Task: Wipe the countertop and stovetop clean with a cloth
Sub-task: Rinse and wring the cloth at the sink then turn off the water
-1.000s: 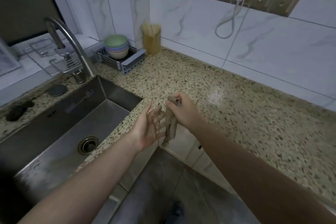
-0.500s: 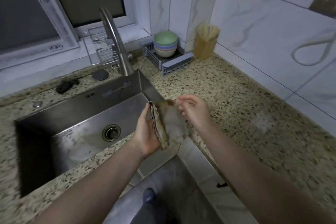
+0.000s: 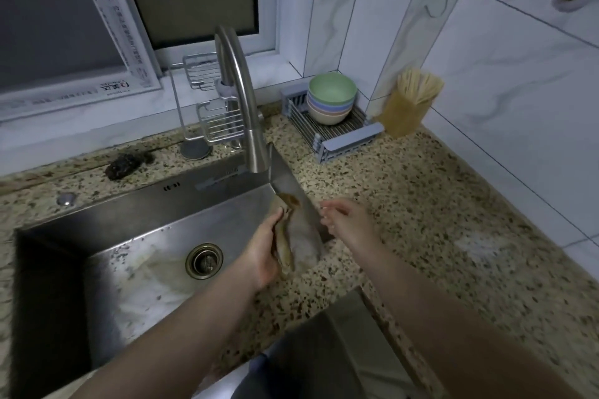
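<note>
Head view: left hand (image 3: 263, 254) grips the cloth (image 3: 299, 238), fingers curled round its folded edge, over the sink's (image 3: 136, 236) right front corner. Cloth is folded, brownish, long axis running from the near rim away toward the faucet (image 3: 241, 100), far end pointing up at the spout. Right hand (image 3: 348, 223) just right of the cloth, above the countertop (image 3: 437, 210), fingers loosely curled, holding nothing. Window frame (image 3: 113, 42) behind the sink carries printed strips, unreadable. Bowls (image 3: 331, 99) stacked right of the faucet.
</note>
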Demonstrator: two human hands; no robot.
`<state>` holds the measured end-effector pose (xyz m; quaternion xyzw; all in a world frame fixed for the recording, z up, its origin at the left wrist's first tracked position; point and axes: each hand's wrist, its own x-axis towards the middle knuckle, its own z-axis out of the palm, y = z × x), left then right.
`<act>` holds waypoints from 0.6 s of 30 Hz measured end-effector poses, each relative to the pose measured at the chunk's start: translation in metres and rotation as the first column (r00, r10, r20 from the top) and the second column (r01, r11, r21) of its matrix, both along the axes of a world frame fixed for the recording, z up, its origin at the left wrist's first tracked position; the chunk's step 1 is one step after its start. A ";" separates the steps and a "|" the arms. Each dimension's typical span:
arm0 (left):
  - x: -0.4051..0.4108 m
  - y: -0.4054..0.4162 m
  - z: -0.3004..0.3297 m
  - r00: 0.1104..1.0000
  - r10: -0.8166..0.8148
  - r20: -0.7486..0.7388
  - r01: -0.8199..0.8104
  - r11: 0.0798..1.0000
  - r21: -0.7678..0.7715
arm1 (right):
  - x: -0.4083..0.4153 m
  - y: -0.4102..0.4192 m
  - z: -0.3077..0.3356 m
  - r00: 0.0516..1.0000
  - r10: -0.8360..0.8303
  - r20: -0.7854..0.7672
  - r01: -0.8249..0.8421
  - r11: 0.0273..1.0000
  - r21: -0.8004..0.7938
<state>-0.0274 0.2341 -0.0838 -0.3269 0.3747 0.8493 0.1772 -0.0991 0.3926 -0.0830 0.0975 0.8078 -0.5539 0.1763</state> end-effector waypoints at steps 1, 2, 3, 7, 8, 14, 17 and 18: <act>-0.004 -0.004 -0.002 0.999 0.021 0.028 -0.019 0.999 -0.042 | -0.007 -0.006 -0.002 1.000 0.015 0.016 -0.015 1.000 -0.006; -0.008 -0.007 -0.006 0.998 0.046 0.052 -0.042 0.996 -0.082 | -0.014 -0.012 -0.003 0.999 0.036 0.025 -0.036 0.999 -0.010; -0.013 -0.011 -0.010 0.995 0.071 0.067 -0.064 0.992 -0.107 | -0.024 -0.018 -0.004 0.997 0.065 0.030 -0.064 0.998 -0.009; -0.032 -0.023 -0.013 0.980 0.176 0.093 -0.163 0.977 -0.135 | -0.077 -0.047 -0.009 0.988 0.148 0.046 -0.147 0.989 -0.018; -0.036 -0.024 -0.012 0.976 0.192 0.100 -0.179 0.975 -0.132 | -0.090 -0.054 -0.010 0.984 0.173 0.041 -0.173 0.985 -0.013; -0.058 -0.027 -0.004 0.925 0.311 0.218 -0.303 0.950 -0.068 | -0.171 -0.092 -0.021 0.943 0.330 0.044 -0.332 0.943 0.036; -0.071 -0.029 -0.006 0.882 0.393 0.260 -0.399 0.916 -0.030 | -0.211 -0.112 -0.030 0.923 0.383 0.023 -0.384 0.922 0.051; -0.075 -0.030 -0.007 0.863 0.427 0.272 -0.434 0.900 -0.034 | -0.223 -0.119 -0.034 0.922 0.387 0.012 -0.387 0.920 0.058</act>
